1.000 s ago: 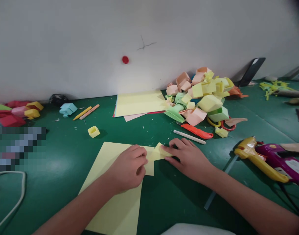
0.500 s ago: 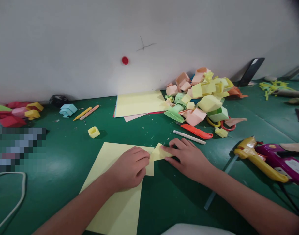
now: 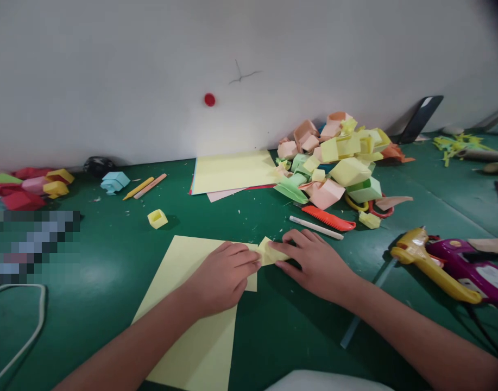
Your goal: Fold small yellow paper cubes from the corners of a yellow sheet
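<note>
Between my hands is a small folded piece of yellow paper (image 3: 268, 254). My right hand (image 3: 311, 263) pinches its right end between thumb and forefinger. The fingertips of my left hand (image 3: 226, 277) press on its left end, fingers together. Beneath my left hand and forearm lies a yellow paper sheet (image 3: 191, 342) with a strip jutting out at its upper right. A small open yellow paper box (image 3: 157, 219) sits beyond the sheet, to the left.
Folded paper boxes (image 3: 346, 152) are heaped at the back right. A red-handled cutter (image 3: 328, 217) and a white pen (image 3: 316, 227) lie before them. A yellow glue gun (image 3: 432, 266) rests by my right forearm. Stacked paper sheets (image 3: 232, 172) lie against the wall. A white cable (image 3: 41, 315) curves at left.
My left hand has slid slightly right, its fingertips now covering the left end of the folded yellow paper. My right hand keeps nearly the same place.
</note>
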Demonstrator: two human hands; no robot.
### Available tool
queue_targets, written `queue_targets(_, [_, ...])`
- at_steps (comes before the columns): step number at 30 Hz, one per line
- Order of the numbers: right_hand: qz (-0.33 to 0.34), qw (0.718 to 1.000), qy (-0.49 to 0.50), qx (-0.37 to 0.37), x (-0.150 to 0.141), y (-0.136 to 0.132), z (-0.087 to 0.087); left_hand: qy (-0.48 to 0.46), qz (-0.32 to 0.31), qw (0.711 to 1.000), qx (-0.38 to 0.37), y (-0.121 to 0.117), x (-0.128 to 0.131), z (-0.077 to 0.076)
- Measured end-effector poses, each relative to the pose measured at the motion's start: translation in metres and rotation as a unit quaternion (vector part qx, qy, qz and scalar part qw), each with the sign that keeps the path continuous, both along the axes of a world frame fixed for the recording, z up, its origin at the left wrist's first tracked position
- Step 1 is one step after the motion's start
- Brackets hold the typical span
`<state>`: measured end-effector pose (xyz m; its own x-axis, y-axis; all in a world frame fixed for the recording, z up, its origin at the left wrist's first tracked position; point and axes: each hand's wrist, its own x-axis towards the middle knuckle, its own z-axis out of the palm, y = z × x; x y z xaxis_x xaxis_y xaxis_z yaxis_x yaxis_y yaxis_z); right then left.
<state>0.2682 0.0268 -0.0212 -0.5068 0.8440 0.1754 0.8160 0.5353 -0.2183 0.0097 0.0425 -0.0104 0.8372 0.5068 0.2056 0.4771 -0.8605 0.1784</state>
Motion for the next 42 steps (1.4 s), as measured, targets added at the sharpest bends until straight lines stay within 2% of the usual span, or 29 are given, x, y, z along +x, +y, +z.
queue_targets(9, [0.012, 0.999, 0.028, 0.011, 0.000, -0.002, 0.000, 0.015, 0.021, 0.999, -0.019, 0.000, 0.002, 0.004])
queue_targets(12, [0.039, 0.998, 0.035, 0.022, -0.002, -0.008, 0.004, 0.018, 0.020, 0.999, -0.018, 0.000, 0.002, 0.004])
queue_targets(16, [0.079, 0.997, 0.013, 0.002, -0.005, -0.015, 0.010, 0.022, 0.019, 0.999, -0.019, 0.001, 0.003, 0.004])
queue_targets(23, [0.077, 0.997, -0.003, -0.010, 0.003, -0.008, 0.017, 0.020, 0.020, 0.999, -0.017, 0.000, 0.003, 0.005])
queue_targets(32, [0.051, 0.998, 0.023, -0.040, 0.027, 0.002, 0.028, 0.017, 0.034, 0.999, -0.027, -0.001, 0.002, 0.004])
queue_targets(42, [0.053, 0.997, 0.044, -0.034, 0.034, 0.006, 0.026, 0.003, 0.031, 0.998, -0.050, 0.000, 0.002, 0.003])
